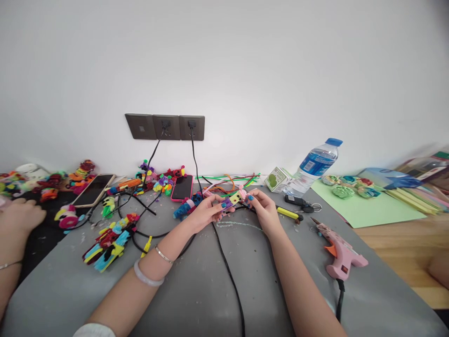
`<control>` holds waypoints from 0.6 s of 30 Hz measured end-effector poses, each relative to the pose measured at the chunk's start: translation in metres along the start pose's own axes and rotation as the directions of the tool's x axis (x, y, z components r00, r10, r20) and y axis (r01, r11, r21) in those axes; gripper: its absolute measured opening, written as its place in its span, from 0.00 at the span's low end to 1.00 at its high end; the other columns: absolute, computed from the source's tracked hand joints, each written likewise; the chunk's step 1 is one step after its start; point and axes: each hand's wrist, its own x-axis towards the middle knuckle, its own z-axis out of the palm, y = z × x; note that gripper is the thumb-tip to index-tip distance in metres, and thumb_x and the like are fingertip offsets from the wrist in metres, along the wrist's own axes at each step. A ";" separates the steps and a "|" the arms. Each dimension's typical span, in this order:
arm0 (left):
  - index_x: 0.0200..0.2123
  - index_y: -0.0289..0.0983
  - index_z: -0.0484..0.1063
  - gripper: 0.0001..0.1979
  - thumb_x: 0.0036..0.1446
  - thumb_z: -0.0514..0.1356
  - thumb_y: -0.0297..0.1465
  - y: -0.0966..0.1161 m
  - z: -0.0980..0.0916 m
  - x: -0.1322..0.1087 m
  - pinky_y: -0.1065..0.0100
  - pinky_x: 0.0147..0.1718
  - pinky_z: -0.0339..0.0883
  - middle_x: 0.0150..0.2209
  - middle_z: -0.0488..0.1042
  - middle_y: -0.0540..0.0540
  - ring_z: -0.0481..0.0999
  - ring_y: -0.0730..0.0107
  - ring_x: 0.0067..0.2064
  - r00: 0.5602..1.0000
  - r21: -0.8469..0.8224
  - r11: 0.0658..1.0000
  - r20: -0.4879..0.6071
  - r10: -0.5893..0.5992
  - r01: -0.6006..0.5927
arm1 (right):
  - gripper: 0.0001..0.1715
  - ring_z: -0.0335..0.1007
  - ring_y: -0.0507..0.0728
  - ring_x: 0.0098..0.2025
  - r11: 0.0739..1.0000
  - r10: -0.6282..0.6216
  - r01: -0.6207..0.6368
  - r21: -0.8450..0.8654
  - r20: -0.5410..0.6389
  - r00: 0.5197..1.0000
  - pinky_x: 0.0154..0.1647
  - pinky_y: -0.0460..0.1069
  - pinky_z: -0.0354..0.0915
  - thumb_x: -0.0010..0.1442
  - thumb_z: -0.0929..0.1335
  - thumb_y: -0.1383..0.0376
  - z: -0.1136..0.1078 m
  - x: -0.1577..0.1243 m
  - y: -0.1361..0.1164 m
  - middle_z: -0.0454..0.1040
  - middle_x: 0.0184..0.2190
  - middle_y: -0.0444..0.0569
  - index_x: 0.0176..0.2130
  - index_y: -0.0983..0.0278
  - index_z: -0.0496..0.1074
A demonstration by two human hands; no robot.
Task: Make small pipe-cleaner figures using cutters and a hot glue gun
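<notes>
My left hand [205, 213] and my right hand [263, 208] meet over the grey table cover [196, 290], both pinching a small craft figure [234, 199] made of purple, yellow and pink pipe cleaners. The fingers of each hand are closed round its ends. A black cable [228, 271] runs under my hands toward me. Loose pipe cleaners [231, 179] in green, orange and pink lie just behind the figure.
A pink glue gun [339, 255] lies right of my arm, by a yellow marker [288, 213] and car key [298, 201]. Water bottle [312, 168], green paper [365, 208], two phones [182, 187] [93, 189], finished figures [108, 241] at left. Another person's hand [19, 217] rests far left.
</notes>
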 end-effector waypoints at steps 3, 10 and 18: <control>0.36 0.38 0.62 0.22 0.50 0.68 0.43 0.000 0.000 0.000 0.74 0.27 0.58 0.35 0.80 0.42 0.68 0.79 0.26 1.000 -0.007 1.000 0.014 -0.003 0.003 | 0.16 0.61 0.53 0.29 1.000 0.000 0.000 -0.021 -0.001 1.000 0.30 0.48 0.59 0.55 0.72 0.51 0.002 0.000 -0.004 0.69 0.27 0.45 0.31 0.61 0.72; 0.37 0.37 0.63 0.21 0.51 0.68 0.42 -0.002 -0.002 0.001 0.73 0.28 0.59 0.37 0.81 0.40 0.68 0.79 0.26 0.999 -0.003 1.000 0.039 0.001 -0.001 | 0.16 0.61 0.53 0.28 0.999 -0.020 0.020 -0.043 0.004 1.000 0.29 0.48 0.59 0.55 0.71 0.51 0.003 0.000 -0.006 0.70 0.27 0.45 0.32 0.61 0.71; 0.38 0.36 0.65 0.21 0.49 0.69 0.42 -0.002 -0.002 0.001 0.73 0.28 0.58 0.38 0.80 0.39 0.70 0.77 0.27 0.999 0.027 1.000 0.047 0.004 -0.005 | 0.16 0.59 0.52 0.27 1.000 -0.003 0.003 -0.003 0.029 1.000 0.29 0.47 0.56 0.56 0.71 0.52 0.001 -0.001 -0.002 0.68 0.27 0.44 0.31 0.61 0.70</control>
